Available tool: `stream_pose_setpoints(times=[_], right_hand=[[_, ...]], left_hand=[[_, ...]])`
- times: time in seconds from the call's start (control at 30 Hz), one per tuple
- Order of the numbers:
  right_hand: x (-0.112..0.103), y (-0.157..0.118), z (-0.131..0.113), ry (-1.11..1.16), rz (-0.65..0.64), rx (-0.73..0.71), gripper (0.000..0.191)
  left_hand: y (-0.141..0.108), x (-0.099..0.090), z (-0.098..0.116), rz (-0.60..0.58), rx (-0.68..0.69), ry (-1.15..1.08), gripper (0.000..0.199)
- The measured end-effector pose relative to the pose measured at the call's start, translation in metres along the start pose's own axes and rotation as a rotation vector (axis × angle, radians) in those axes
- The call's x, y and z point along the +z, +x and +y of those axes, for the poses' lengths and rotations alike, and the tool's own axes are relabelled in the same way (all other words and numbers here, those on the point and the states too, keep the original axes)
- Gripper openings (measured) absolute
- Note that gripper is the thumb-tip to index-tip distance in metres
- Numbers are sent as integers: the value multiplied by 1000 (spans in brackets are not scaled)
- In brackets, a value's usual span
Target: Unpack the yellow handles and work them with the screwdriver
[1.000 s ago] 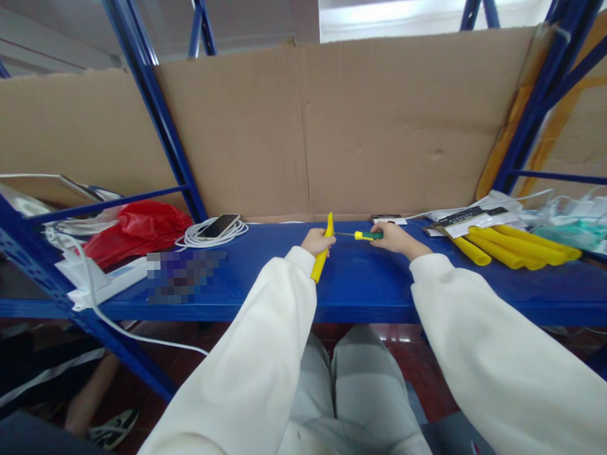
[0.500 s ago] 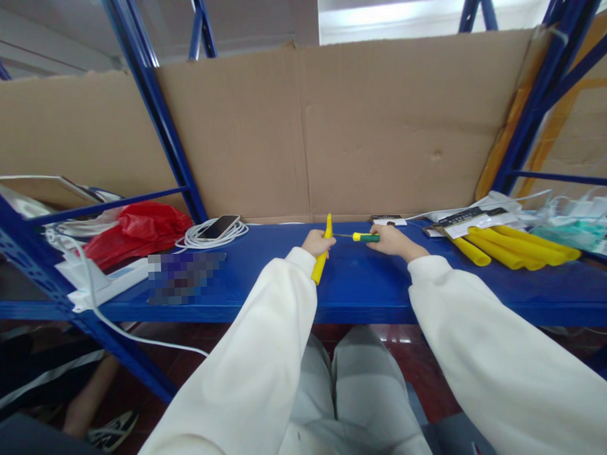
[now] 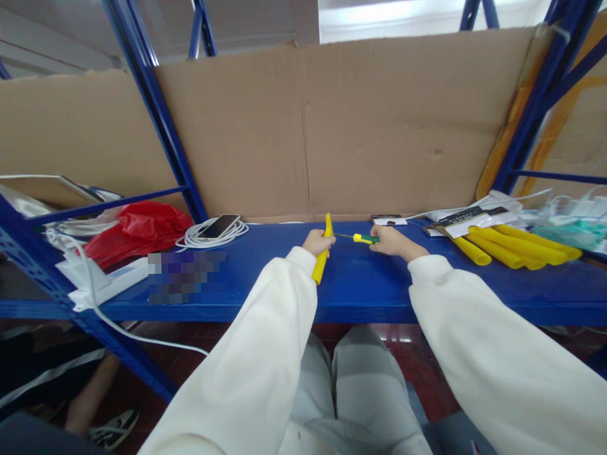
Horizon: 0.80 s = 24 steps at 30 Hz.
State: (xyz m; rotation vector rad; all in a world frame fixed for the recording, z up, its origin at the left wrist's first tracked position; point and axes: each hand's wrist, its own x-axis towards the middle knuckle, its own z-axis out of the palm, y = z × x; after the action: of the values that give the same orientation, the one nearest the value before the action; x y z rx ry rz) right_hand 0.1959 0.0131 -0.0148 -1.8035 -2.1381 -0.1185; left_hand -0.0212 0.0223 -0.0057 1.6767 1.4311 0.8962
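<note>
My left hand [image 3: 318, 243] is closed around a yellow tube-like piece [image 3: 321, 268], which stands tilted above the blue shelf [image 3: 280, 288], its narrower end pointing up. To its right, my right hand [image 3: 389, 241] grips the green and yellow handle of a screwdriver [image 3: 362, 239]. The thin shaft points left, and its tip reaches the yellow piece beside my left fingers. Whether the tip goes into the piece is too small to tell.
Several yellow tubes [image 3: 513, 247] lie at the right beside a packet [image 3: 475, 220]. At the left are a phone [image 3: 220, 226] on a coiled white cable [image 3: 194, 239], a red bag [image 3: 141, 230] and a power strip [image 3: 119, 282]. Cardboard [image 3: 370, 132] closes the back.
The screwdriver's handle has tilted slightly, its right end now a little lower. Both hands have stayed nearly where they were, still holding the same things.
</note>
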Motion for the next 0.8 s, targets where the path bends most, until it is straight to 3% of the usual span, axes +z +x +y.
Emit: stream_pose_setpoints(times=[0.27,0.57,0.8], right_hand=[[-3,-3,-3,71,-60,-3,18],[-1,0,0,27,-12,35,34],[-8,-4,-8,31,-37,9,24]], left_hand=[[1,-1,-1,9,5,6,20],[-3,0,0,1,34,24,15],[1,1,-3,18,44,25,17]])
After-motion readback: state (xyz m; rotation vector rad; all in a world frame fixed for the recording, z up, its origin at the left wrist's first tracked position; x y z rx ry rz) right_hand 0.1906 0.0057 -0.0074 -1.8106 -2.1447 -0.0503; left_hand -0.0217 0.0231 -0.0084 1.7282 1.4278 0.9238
